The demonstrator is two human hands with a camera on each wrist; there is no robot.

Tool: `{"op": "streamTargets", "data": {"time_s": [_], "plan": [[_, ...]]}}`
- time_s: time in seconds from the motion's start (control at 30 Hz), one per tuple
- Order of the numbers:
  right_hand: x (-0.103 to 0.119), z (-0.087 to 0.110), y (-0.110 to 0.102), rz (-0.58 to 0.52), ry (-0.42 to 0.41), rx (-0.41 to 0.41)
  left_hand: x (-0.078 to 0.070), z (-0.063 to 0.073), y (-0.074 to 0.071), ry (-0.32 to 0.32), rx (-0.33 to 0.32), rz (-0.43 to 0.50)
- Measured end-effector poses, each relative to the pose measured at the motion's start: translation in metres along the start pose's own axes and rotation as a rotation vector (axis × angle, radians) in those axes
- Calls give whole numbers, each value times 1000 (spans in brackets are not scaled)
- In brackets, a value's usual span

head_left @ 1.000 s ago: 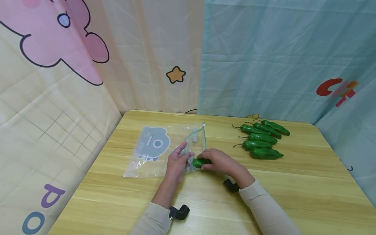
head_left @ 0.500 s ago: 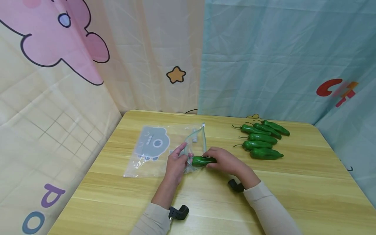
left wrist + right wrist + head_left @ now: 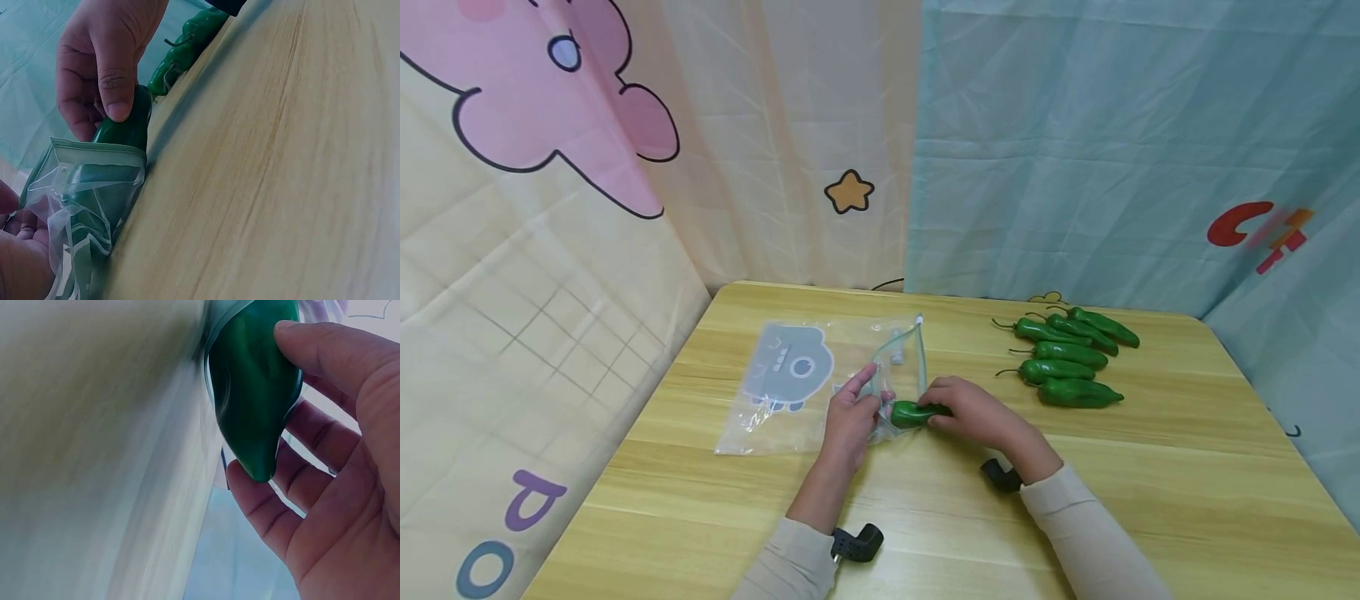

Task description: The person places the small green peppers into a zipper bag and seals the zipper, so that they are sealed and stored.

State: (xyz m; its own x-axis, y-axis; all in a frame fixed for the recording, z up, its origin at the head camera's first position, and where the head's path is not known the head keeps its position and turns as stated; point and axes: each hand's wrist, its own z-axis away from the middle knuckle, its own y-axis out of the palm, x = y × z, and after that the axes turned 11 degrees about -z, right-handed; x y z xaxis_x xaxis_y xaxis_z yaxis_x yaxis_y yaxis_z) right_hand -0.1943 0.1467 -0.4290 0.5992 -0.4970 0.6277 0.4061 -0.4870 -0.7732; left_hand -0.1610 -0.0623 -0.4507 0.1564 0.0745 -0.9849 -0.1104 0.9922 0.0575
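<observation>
A clear zip bag (image 3: 793, 367) with a grey cartoon print lies flat on the table, its green-edged mouth towards the right. My left hand (image 3: 850, 421) holds the bag at its mouth, with the index finger stretched along the opening. One green chili pepper (image 3: 912, 414) is partly inside the mouth. Its outer, tapered end is gripped by my right hand (image 3: 973, 414), thumb on one side and fingers on the other in the right wrist view. Seen from the left wrist, the pepper's inner part (image 3: 94, 181) shows through the plastic.
Several more green peppers (image 3: 1063, 369) lie in a group at the right back of the wooden table (image 3: 955, 533). Printed curtains (image 3: 1060, 167) hang behind and beside the table. Black wrist-worn devices (image 3: 859, 542) sit by both sleeves.
My right hand has shifted slightly to the right along the pepper, and more of the pepper shows outside the bag. The left hand and the other peppers have stayed in place.
</observation>
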Motion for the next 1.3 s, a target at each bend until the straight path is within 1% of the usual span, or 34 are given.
{"op": "streamTargets", "data": {"time_s": [0.37,0.83,1.1,1.3], "plan": [[3,-3,3,-13,-1,5,-1,0,0,-8,2,12],[4,-7,5,2,-39,11,-2,-2,1,0,2,29],[8,-11,8,13,-70,15,-4,-1,0,-4,3,13],[8,-14,10,22,-83,17,-4,0,-1,-1,7,21]]}}
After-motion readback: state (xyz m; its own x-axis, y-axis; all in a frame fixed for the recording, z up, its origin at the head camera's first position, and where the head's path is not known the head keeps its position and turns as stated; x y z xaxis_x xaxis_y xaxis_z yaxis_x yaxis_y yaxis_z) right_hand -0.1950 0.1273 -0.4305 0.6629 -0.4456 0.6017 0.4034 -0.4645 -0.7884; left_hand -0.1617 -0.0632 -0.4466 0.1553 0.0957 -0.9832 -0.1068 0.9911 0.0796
